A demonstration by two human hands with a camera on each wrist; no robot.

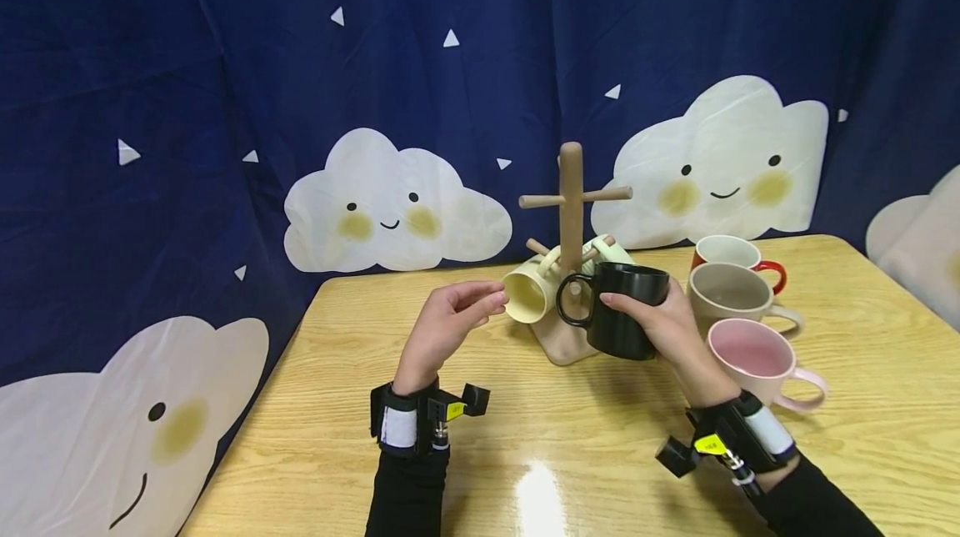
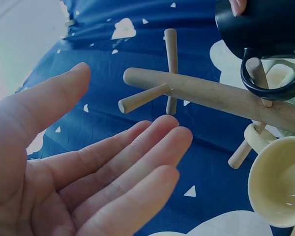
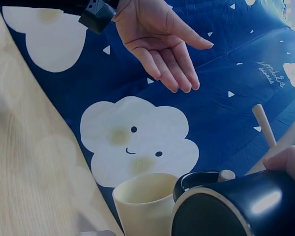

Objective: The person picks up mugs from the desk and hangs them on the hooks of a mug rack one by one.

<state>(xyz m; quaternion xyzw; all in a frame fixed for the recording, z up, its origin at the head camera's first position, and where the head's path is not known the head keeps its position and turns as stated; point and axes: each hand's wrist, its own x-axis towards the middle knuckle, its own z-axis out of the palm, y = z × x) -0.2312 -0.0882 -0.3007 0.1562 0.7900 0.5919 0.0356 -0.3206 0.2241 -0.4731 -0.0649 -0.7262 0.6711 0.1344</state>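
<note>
My right hand grips a black mug by its body, thumb along the near side, its handle pointing left toward a wooden mug tree. In the left wrist view the black handle loop overlaps a lower peg, whose tip shows inside the loop. A pale yellow mug hangs by its handle from another lower peg. Behind the black mug, a pale green mug is partly hidden at the tree. My left hand holds nothing, its fingers extended and thumb apart, left of the tree.
On the wooden table, a white mug with a red handle, a greyish-beige mug and a pink mug stand in a row at the right. Upper pegs stick out above the black mug. A blue cloud-print curtain hangs behind.
</note>
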